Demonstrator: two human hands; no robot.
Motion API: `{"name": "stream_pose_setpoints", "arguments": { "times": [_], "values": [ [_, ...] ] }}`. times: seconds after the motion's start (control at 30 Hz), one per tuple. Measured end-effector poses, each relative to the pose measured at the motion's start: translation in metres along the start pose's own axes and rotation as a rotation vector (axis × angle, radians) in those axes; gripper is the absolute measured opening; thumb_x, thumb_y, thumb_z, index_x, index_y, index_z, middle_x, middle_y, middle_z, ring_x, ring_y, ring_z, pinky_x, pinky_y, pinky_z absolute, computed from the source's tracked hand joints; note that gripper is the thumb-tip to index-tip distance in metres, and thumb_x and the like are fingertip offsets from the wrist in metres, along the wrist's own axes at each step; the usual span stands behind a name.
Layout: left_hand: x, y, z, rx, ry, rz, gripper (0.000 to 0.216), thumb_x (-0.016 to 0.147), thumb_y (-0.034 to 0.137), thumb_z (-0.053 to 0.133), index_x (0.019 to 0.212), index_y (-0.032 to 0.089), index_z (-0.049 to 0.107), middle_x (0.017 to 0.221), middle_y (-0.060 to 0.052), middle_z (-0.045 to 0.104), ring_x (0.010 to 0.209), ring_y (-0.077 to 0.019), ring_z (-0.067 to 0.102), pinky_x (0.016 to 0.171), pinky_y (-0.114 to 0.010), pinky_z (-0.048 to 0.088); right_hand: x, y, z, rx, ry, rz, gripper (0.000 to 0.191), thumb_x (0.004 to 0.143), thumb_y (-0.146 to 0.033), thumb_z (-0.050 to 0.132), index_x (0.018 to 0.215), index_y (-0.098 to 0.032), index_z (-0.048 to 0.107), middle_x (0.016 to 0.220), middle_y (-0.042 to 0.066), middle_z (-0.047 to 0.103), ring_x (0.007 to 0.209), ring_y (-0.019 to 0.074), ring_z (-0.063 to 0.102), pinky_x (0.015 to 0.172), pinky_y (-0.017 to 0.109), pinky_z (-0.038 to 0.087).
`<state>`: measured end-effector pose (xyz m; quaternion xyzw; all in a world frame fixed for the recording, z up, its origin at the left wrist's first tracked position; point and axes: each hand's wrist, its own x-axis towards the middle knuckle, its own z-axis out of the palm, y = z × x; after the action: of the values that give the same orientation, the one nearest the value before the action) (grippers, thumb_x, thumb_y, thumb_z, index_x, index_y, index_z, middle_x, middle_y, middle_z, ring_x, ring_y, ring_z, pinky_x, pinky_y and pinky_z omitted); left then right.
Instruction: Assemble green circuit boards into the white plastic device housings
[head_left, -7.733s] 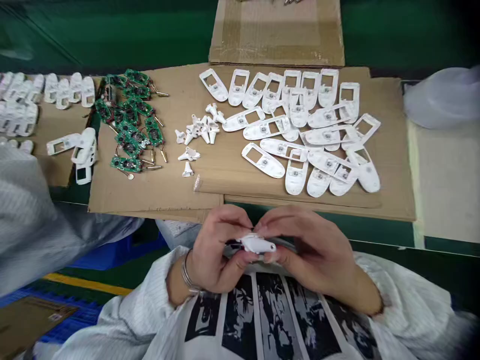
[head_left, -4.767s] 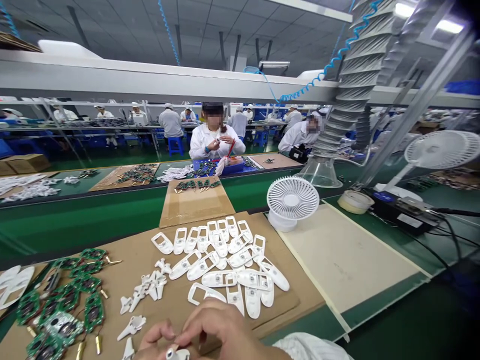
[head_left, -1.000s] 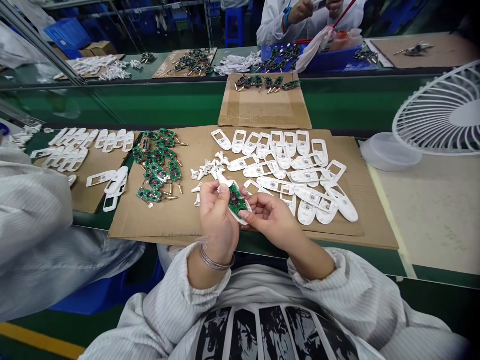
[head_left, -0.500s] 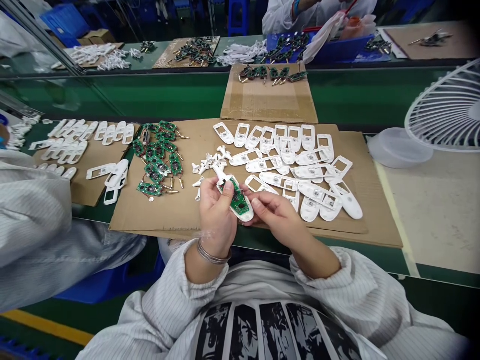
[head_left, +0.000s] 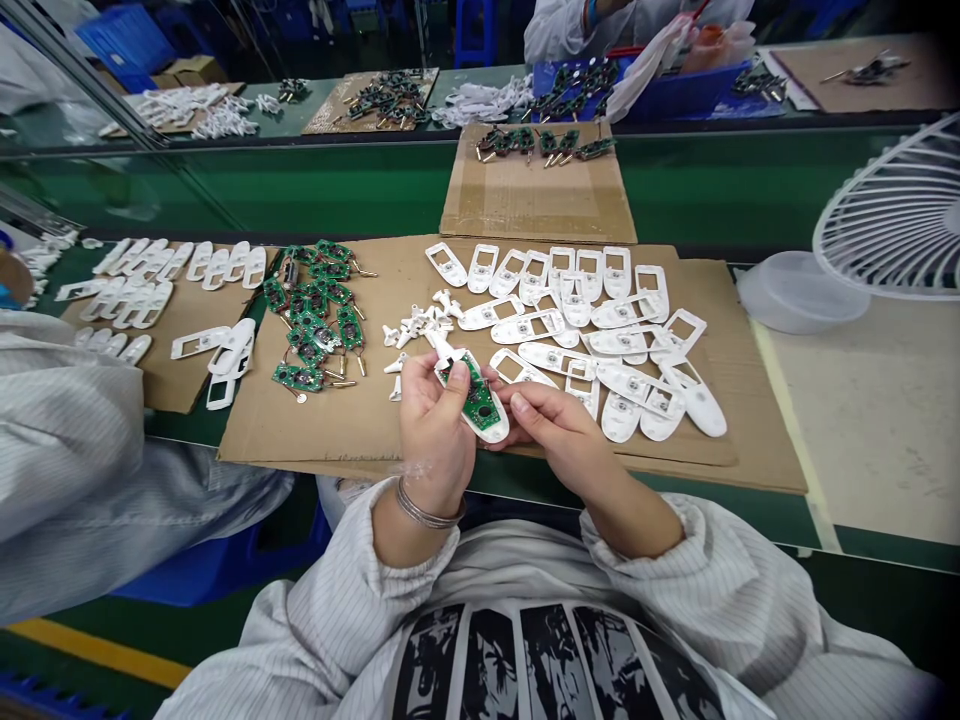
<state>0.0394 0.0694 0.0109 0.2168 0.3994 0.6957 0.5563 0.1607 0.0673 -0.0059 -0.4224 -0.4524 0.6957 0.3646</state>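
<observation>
Left hand [head_left: 436,425] is clamped on a white shell [head_left: 496,433], thumb pressed over the green circuit board [head_left: 478,400] that lies face up in it. The shell is tilted, its rounded end toward the wearer and to the right; a white conical piece [head_left: 441,345] projects at the far end. Right hand [head_left: 566,435] is at the shell's right edge, thumb and forefinger together; cannot tell whether anything is pinched between them or whether they touch the shell. The shell is held above the near part of the cardboard [head_left: 352,425], in front of the small white pieces [head_left: 417,326]. Left of these, on the same cardboard: a heap of loose green boards [head_left: 316,335] with brass-coloured cylinders on wires. Right of the hands: many white windowed covers [head_left: 619,380], upper row side by side, the others overlapping at various angles. Farther right, a translucent tub [head_left: 799,295] near a white fan [head_left: 896,225], which is cut off by the picture's edge. A bracelet [head_left: 426,514] circles the left wrist.
</observation>
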Motion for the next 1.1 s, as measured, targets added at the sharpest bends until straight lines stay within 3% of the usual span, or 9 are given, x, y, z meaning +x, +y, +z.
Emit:
{"name": "stream_pose_setpoints", "arguments": {
  "times": [0.17,0.3,0.4,0.53,0.63,0.73,0.83,0.97,1.1],
  "values": [
    [-0.001,-0.001,0.000,-0.009,0.002,0.006,0.034,0.072,0.025,0.076,0.091,0.020,0.048,0.083,0.002,0.060,0.071,-0.0117,0.063,0.069,-0.026,0.052,0.000,0.003,0.005,0.007,0.030,-0.032,0.038,0.072,-0.054,0.073,0.087,-0.021,0.063,0.084,0.002,0.065,0.071,0.0155,0.065,0.069,0.032,0.058],
    [-0.003,-0.003,-0.002,-0.056,-0.056,-0.044,0.029,0.075,0.026,0.074,0.093,0.020,0.052,0.089,0.000,0.061,0.076,-0.0137,0.063,0.075,-0.030,0.052,0.000,0.006,0.007,-0.103,0.117,-0.130,0.030,0.075,-0.046,0.072,0.081,-0.019,0.060,0.071,-0.001,0.061,0.058,0.0121,0.059,0.056,0.027,0.055],
    [-0.001,-0.003,-0.009,-0.062,-0.087,-0.002,0.025,0.076,0.031,0.074,0.091,0.019,0.059,0.091,-0.001,0.061,0.080,-0.0126,0.061,0.078,-0.026,0.050,-0.002,0.006,0.006,-0.322,0.203,-0.305,0.020,0.080,-0.037,0.067,0.080,-0.018,0.061,0.067,0.000,0.060,0.056,0.0120,0.057,0.050,0.024,0.051],
    [0.002,0.000,-0.019,-0.003,-0.140,0.050,0.027,0.072,0.032,0.079,0.090,0.018,0.065,0.097,-0.003,0.063,0.084,-0.0112,0.060,0.075,-0.021,0.049,-0.007,0.004,0.002,-0.731,0.301,-0.693,0.004,0.084,-0.022,0.064,0.085,-0.018,0.063,0.070,0.002,0.065,0.062,0.0135,0.061,0.055,0.024,0.050],
    [-0.001,0.003,-0.023,-0.021,-0.156,-0.042,0.029,0.074,0.035,0.078,0.095,0.020,0.066,0.112,-0.006,0.063,0.092,-0.0158,0.064,0.075,-0.024,0.053,-0.009,0.004,-0.002,-0.945,0.331,-0.949,0.012,0.082,-0.013,0.066,0.090,-0.020,0.061,0.077,0.003,0.070,0.069,0.0146,0.065,0.063,0.026,0.053],
    [-0.007,0.001,-0.026,-0.065,-0.099,-0.143,0.024,0.076,0.034,0.076,0.093,0.019,0.066,0.103,-0.006,0.069,0.086,-0.0156,0.067,0.072,-0.024,0.054,-0.011,0.002,-0.005,-1.130,0.364,-1.083,0.024,0.079,-0.008,0.068,0.098,-0.020,0.061,0.089,0.007,0.072,0.081,0.0172,0.068,0.072,0.028,0.055],
    [-0.015,-0.002,-0.029,-0.090,-0.082,-0.136,0.028,0.072,0.036,0.079,0.089,0.017,0.066,0.095,-0.007,0.071,0.087,-0.0167,0.068,0.075,-0.025,0.055,-0.013,0.000,-0.005,-1.218,0.399,-1.165,0.031,0.077,-0.005,0.069,0.104,-0.018,0.061,0.090,0.009,0.073,0.078,0.0179,0.067,0.069,0.029,0.055],
    [-0.022,-0.005,-0.030,-0.125,-0.076,-0.127,0.037,0.064,0.029,0.086,0.094,0.020,0.066,0.102,-0.006,0.071,0.093,-0.0168,0.067,0.080,-0.025,0.055,-0.015,0.001,-0.003,-1.253,0.370,-1.218,0.034,0.076,-0.005,0.071,0.107,-0.015,0.061,0.090,0.010,0.072,0.079,0.0185,0.065,0.067,0.030,0.054],
    [-0.025,-0.004,-0.027,-0.171,-0.100,-0.166,0.032,0.066,0.025,0.084,0.093,0.020,0.067,0.103,-0.005,0.072,0.094,-0.0157,0.068,0.081,-0.023,0.055,-0.016,0.001,-0.001,-1.224,0.386,-1.250,0.032,0.075,-0.006,0.072,0.104,-0.016,0.063,0.091,0.011,0.071,0.079,0.0186,0.063,0.068,0.033,0.056]
  ]
}}
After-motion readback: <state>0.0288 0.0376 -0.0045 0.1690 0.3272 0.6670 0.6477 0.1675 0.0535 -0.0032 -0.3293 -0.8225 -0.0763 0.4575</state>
